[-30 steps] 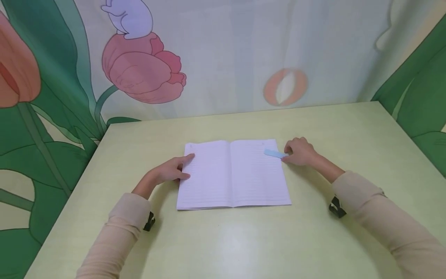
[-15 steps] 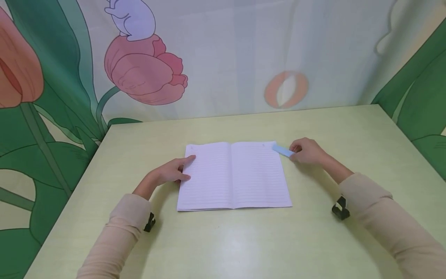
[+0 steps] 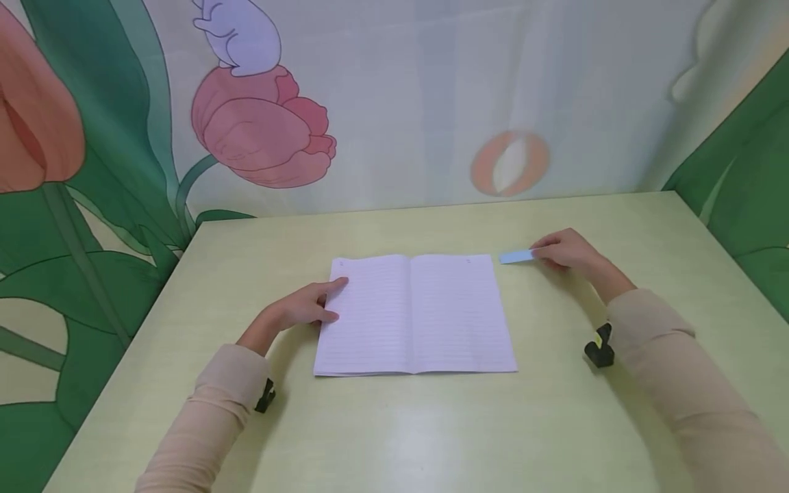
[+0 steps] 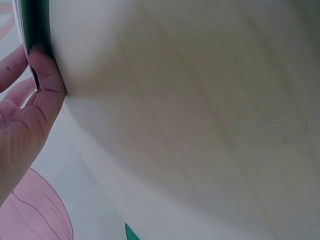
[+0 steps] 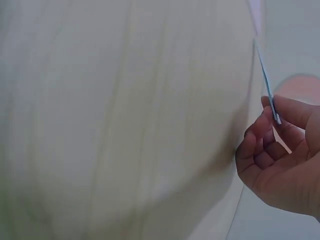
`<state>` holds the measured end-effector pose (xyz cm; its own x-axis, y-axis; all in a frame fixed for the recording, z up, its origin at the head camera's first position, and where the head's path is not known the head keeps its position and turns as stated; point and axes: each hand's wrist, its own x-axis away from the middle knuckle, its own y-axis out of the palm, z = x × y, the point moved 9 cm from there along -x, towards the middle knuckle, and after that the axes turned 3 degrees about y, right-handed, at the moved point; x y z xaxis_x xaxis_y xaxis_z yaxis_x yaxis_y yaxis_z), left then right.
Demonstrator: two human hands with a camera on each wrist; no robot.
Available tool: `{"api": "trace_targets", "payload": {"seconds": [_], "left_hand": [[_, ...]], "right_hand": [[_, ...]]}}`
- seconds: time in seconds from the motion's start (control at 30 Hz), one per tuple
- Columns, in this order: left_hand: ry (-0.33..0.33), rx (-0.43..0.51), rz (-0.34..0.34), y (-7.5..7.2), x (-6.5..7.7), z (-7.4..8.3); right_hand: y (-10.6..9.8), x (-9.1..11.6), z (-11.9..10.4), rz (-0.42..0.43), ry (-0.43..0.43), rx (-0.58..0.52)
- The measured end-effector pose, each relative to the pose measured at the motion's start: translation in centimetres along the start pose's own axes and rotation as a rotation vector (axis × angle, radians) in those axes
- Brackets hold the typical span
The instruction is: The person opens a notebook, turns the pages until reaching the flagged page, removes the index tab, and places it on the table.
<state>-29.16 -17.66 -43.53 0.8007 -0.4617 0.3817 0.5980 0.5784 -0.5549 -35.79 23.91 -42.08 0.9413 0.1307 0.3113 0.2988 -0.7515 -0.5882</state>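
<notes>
An open notebook with lined white pages lies on the table, its spine fold running away from me. My left hand grips its left edge; in the left wrist view, fingers sit on both sides of that edge and a dark green cover shows. Beyond the notebook's upper right corner, my right hand pinches one end of a flat light blue bookmark strip. Its free end points left toward the page. Seen edge-on in the right wrist view, the strip is thin, held between thumb and fingertips.
The pale yellow-green table reaches back to a printed curtain with flowers and a rabbit. A black wrist device hangs under the right sleeve, another under the left.
My right hand has drawn the light blue bookmark strip off the right page, to the right and away from me. My left hand keeps its place at the notebook's left edge.
</notes>
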Motion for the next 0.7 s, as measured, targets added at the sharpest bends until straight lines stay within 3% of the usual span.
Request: {"api": "trace_targets", "payload": {"seconds": [0.27, 0.37, 0.57, 0.63, 0.7], "left_hand": [[0.018, -0.021, 0.016, 0.0, -0.2, 0.1], [0.022, -0.073, 0.043, -0.4, -0.2, 0.1], [-0.021, -0.375, 0.107, -1.4, 1.1, 0.8], [-0.03, -0.477, 0.159, -2.0, 1.8, 1.2], [-0.033, -0.55, 0.253, -2.9, 2.5, 1.6]], "right_hand": [[-1.0, 0.5, -0.7, 0.152, -0.044, 0.337], [-1.6, 1.2, -1.2, 0.171, -0.062, 0.395], [-1.7, 3.1, -2.2, 0.182, -0.152, 0.443], [-1.4, 4.0, -2.7, 0.199, -0.186, 0.474], [-1.1, 4.8, -3.4, 0.243, -0.225, 0.523]]}}
